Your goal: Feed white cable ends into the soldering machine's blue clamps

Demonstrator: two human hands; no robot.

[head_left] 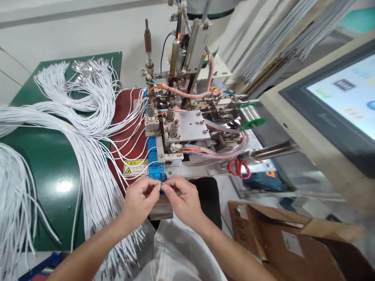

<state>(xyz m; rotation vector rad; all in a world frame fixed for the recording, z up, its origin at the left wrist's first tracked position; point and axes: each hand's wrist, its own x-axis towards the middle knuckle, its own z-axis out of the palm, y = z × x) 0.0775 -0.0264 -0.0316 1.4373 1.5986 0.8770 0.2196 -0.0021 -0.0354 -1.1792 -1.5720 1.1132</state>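
My left hand and my right hand meet at the front edge of the machine, both closed in a fingertip pinch. Between them shows the tiny tip of a white cable; the fingers cover most of it. Just beyond the fingertips is a row of blue clamps, through which several white cables run into the machine. A large bundle of white cables spreads over the green table to the left, its lower ends hanging near my left forearm.
A dark red plate with a warning label lies left of the clamps. Red-handled scissors and a solder wire spool are at the machine's right. A touchscreen juts in from the right above an open cardboard box.
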